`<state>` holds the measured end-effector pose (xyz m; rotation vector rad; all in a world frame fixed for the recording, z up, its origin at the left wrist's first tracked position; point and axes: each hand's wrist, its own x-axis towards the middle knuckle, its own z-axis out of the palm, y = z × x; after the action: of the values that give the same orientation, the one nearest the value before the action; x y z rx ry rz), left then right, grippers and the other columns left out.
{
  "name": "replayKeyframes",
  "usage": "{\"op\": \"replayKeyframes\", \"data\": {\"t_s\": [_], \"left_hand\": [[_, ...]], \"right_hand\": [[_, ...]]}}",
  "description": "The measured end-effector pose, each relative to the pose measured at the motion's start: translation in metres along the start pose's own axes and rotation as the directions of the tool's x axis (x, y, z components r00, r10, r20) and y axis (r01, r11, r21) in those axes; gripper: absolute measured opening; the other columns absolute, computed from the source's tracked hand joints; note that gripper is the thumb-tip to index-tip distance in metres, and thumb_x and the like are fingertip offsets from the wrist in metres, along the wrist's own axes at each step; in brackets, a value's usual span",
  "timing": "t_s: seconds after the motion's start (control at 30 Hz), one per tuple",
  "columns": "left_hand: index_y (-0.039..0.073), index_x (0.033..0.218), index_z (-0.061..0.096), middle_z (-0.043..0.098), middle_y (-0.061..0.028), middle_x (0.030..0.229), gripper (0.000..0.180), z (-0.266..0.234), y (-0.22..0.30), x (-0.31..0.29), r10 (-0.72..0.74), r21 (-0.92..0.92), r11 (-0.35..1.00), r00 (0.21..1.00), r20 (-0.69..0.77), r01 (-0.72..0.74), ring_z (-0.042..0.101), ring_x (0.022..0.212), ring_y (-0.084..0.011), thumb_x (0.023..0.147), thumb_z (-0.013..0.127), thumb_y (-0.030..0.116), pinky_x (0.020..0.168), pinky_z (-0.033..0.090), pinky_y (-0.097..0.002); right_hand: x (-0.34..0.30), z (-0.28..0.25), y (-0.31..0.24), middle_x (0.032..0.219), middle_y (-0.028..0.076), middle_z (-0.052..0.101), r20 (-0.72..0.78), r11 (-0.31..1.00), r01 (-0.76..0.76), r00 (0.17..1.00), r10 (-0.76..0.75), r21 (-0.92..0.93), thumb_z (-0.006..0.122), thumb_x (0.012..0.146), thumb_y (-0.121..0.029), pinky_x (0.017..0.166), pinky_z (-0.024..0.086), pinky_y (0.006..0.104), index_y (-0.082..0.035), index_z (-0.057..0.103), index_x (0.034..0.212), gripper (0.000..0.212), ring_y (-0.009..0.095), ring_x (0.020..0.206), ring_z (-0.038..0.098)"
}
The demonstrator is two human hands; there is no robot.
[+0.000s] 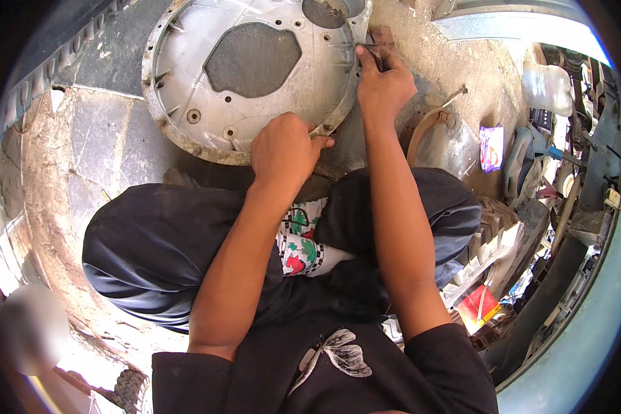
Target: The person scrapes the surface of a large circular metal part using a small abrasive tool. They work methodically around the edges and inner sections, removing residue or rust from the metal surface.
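Left hand (286,148): clenched over the near rim of the round grey metal housing (255,69), knuckles up; whatever the fist may enclose is hidden. Right hand (385,83): fingers closed in a pinch at the housing's right edge, gripping the rim beside a small dark block (381,38); whether the fingers also hold a tool cannot be told. The person squats, knees in dark trousers (152,241) just below the housing, which lies flat on the stone-and-dirt ground (96,138), open face up, with a large irregular opening at its centre. Right of it: a rusty curved metal part (428,127), then a small printed packet (491,146); farther right, cluttered vehicle parts. Risk, as a judgement: the rim's ribs and bolt holes look sharp, so a slipping grip could cut fingers; grit could foul the mating face.
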<state>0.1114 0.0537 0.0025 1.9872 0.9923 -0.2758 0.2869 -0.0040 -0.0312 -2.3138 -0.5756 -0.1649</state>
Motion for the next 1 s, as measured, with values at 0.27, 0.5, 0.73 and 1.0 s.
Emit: {"op": "replayKeyframes", "data": {"t_s": [0.27, 0.5, 0.73, 1.0], "left_hand": [[0.007, 0.106, 0.085, 0.074, -0.0254, 0.097, 0.046, -0.001, 0.003, 0.0, -0.007, 0.006, 1.0, 1.0, 0.005, 0.007, 0.073, 0.096, -0.0448, 0.082, 0.088, 0.046, 0.083, 0.057, -0.0537], [0.006, 0.1, 0.085, 0.077, -0.0245, 0.092, 0.04, -0.004, 0.001, -0.003, -0.016, -0.02, 1.0, 0.999, -0.04, 0.015, 0.075, 0.093, -0.0447, 0.082, 0.089, 0.041, 0.083, 0.057, -0.0533], [0.008, 0.105, 0.085, 0.075, -0.0234, 0.099, 0.044, -0.003, 0.0, -0.003, -0.029, -0.01, 1.0, 0.999, -0.02, 0.029, 0.073, 0.097, -0.0441, 0.081, 0.089, 0.045, 0.085, 0.056, -0.0528], [0.009, 0.108, 0.085, 0.073, -0.0227, 0.1, 0.047, -0.007, 0.005, -0.001, -0.052, -0.013, 0.999, 0.998, 0.023, 0.052, 0.073, 0.098, -0.0438, 0.08, 0.089, 0.046, 0.084, 0.056, -0.0524]], "right_hand": [[0.005, -0.001, -0.004, 0.092, 0.019, 0.077, 0.014, 1.0, 0.005, 1.0, -0.005, 0.004, 0.089, 0.082, -0.021, 0.076, 0.055, 0.0462, -0.004, 0.081, 0.092, 0.021, 0.041, 0.081, 0.072], [0.009, 0.008, -0.004, 0.095, 0.019, 0.078, 0.008, 0.999, 0.034, 0.999, -0.034, 0.024, 0.09, 0.081, -0.023, 0.081, 0.056, 0.0463, -0.005, 0.083, 0.094, 0.023, 0.04, 0.086, 0.073], [0.03, 0.02, 0.0, 0.091, 0.019, 0.078, 0.034, 0.996, 0.081, 0.996, -0.08, -0.044, 0.09, 0.082, -0.024, 0.083, 0.056, 0.0456, -0.005, 0.084, 0.095, 0.024, 0.039, 0.093, 0.075], [0.052, 0.027, -0.004, 0.093, 0.017, 0.079, 0.109, 0.998, 0.058, 0.992, -0.056, -0.021, 0.09, 0.085, -0.035, 0.079, 0.056, 0.0417, -0.008, 0.085, 0.102, 0.033, 0.035, 0.083, 0.075]]}}
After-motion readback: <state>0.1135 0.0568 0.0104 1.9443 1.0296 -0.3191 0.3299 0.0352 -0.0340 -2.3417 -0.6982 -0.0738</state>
